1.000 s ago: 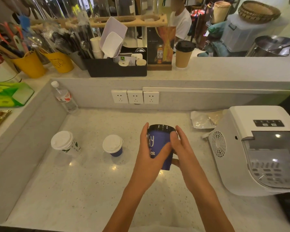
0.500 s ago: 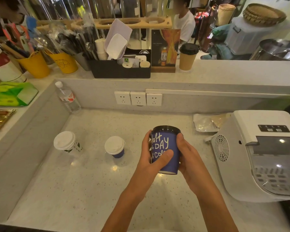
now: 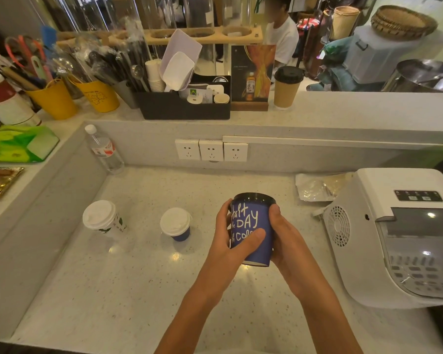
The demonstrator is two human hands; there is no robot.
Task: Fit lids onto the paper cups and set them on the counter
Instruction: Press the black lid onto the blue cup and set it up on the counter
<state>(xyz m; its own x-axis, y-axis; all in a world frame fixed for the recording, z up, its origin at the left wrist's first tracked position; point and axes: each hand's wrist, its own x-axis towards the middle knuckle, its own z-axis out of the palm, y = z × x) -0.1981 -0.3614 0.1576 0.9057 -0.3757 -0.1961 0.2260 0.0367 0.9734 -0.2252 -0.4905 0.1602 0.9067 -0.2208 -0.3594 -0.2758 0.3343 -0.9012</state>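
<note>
A blue paper cup (image 3: 253, 227) with white lettering and a black lid (image 3: 253, 197) is held just above the counter (image 3: 138, 290). My left hand (image 3: 232, 238) wraps its left side with the thumb across the front. My right hand (image 3: 285, 241) grips its right side. To the left stand a small blue cup with a white lid (image 3: 175, 223) and a white cup with a white lid (image 3: 100, 215). On the raised ledge at the back stands a brown cup with a black lid (image 3: 287, 88).
A white ice machine (image 3: 399, 236) fills the right side. A water bottle (image 3: 104, 149) stands in the back left corner, a foil bag (image 3: 317, 187) lies near the machine. Wall sockets (image 3: 211, 150) face me. A black organiser (image 3: 184, 103) and yellow buckets (image 3: 97, 95) crowd the ledge.
The blue cup has turned in my hands so its white lettering faces me, and it has dropped slightly toward the counter. Both hands stay wrapped around it.
</note>
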